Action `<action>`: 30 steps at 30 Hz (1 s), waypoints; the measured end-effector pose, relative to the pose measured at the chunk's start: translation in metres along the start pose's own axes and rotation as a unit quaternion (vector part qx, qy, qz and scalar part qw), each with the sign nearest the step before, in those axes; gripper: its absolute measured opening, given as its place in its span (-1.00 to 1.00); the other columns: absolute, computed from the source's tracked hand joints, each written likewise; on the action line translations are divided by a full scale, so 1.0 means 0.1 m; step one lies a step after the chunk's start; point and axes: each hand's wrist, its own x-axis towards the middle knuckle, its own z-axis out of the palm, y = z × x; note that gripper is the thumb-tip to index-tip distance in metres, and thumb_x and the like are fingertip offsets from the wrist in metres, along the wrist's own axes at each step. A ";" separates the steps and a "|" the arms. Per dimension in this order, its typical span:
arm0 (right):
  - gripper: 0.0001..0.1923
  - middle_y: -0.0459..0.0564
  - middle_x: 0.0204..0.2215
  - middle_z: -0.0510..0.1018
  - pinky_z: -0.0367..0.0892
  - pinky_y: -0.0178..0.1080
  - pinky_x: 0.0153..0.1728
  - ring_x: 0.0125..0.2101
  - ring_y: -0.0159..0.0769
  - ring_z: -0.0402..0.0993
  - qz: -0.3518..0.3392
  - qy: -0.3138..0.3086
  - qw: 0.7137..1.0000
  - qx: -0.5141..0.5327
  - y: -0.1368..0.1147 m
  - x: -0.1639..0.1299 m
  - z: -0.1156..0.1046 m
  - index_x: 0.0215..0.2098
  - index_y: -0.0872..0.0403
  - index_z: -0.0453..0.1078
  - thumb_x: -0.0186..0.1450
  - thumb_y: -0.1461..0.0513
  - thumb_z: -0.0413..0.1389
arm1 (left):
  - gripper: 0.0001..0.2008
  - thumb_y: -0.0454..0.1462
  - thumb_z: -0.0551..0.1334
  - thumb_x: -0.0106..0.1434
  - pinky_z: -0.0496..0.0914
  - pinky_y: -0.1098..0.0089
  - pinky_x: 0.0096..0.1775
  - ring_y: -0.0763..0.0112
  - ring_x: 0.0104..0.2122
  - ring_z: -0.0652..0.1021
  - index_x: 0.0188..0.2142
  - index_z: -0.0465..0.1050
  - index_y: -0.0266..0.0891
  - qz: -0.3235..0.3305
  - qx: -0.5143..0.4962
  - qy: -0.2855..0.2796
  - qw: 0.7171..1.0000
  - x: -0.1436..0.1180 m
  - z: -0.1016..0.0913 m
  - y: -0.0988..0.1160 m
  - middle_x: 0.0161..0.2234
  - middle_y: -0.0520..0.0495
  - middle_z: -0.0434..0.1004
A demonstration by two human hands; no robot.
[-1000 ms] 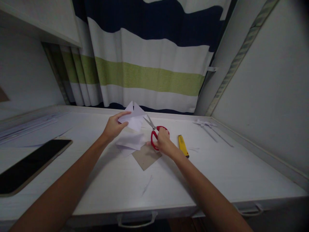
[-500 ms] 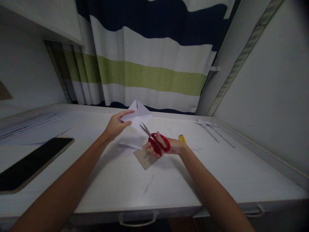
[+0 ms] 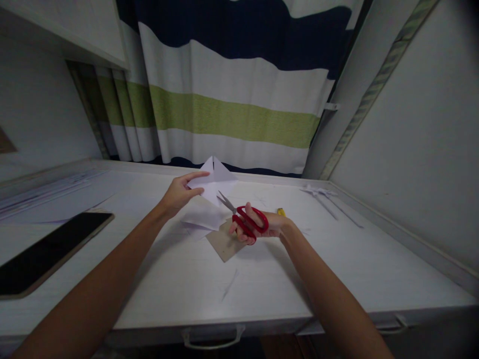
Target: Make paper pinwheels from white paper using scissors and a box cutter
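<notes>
My left hand pinches a folded white paper and holds it up above the white desk. The paper has a notch at its top point. My right hand grips red-handled scissors with fingers through the loops. The blades point up and left toward the lower edge of the folded paper, their tips close to it. Under both hands lie more white paper sheets and a brown cardboard piece.
A dark phone lies at the left of the desk. A yellow utility knife peeks out behind my right wrist. Thin paper strips lie at the far right, a striped curtain hangs behind, and drawer handles line the front edge.
My right hand picked the scissors up off the desk, turned palm-up and brought the blades toward the paper. My left hand stayed nearly still with the folded paper.
</notes>
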 end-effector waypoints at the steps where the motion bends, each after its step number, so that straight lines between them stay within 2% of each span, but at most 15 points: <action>1: -0.25 -0.02 -0.60 0.36 0.21 -0.41 -0.62 -0.64 -0.51 0.23 0.000 -0.002 1.000 0.003 0.01 0.00 -0.01 -0.26 0.27 0.28 0.10 -0.20 -0.32 | -0.56 -0.38 0.22 -0.12 0.04 0.52 -0.63 0.63 -0.71 0.15 -0.16 0.40 -0.22 -0.004 -0.006 -0.007 1.000 0.00 0.00 0.00 -0.56 0.07 0.38; 5: -0.21 -0.01 -0.60 0.36 0.20 -0.41 -0.64 -0.62 -0.49 0.25 0.001 -0.008 1.000 0.014 0.01 0.01 0.00 -0.24 0.28 0.27 0.08 -0.22 -0.35 | -0.54 -0.37 0.22 -0.13 0.03 0.52 -0.64 0.62 -0.71 0.17 -0.14 0.39 -0.23 -0.019 -0.039 -0.030 0.999 0.01 0.01 -0.03 -0.56 0.07 0.37; 10: -0.23 -0.02 -0.59 0.35 0.21 -0.40 -0.61 -0.63 -0.50 0.26 -0.015 0.009 1.000 0.023 -0.02 0.04 0.08 -0.23 0.28 0.26 0.09 -0.21 -0.33 | -0.52 -0.37 0.22 -0.12 0.12 0.54 -0.59 0.58 -0.62 0.27 -0.12 0.35 -0.24 -0.020 -0.088 -0.049 0.995 0.01 0.06 -0.07 -0.53 0.05 0.36; 19: -0.21 0.02 -0.55 0.38 0.22 -0.39 -0.55 -0.59 -0.48 0.29 -0.039 0.058 0.997 0.023 -0.02 0.09 0.11 -0.22 0.28 0.26 0.10 -0.21 -0.39 | -0.51 -0.40 0.22 -0.14 0.23 0.51 -0.45 0.57 -0.52 0.34 -0.12 0.35 -0.31 -0.044 -0.198 -0.031 0.979 0.00 0.18 -0.09 -0.41 -0.01 0.40; 25: -0.20 0.01 -0.55 0.37 0.19 -0.39 -0.56 -0.60 -0.48 0.27 -0.046 0.043 0.997 0.042 -0.05 0.09 0.18 -0.19 0.27 0.24 0.09 -0.21 -0.40 | -0.48 -0.43 0.23 -0.17 0.27 0.48 -0.35 0.52 -0.43 0.40 -0.11 0.32 -0.37 -0.090 -0.263 0.000 0.961 -0.01 0.22 -0.06 -0.35 -0.07 0.43; 30: -0.21 0.03 -0.53 0.38 0.19 -0.36 -0.53 -0.60 -0.46 0.28 -0.054 0.049 0.996 0.056 -0.05 0.10 0.16 -0.21 0.26 0.24 0.09 -0.22 -0.39 | -0.48 -0.45 0.23 -0.17 0.28 0.48 -0.37 0.54 -0.45 0.39 -0.12 0.32 -0.35 -0.094 -0.256 -0.009 0.962 -0.01 0.25 -0.07 -0.34 -0.07 0.43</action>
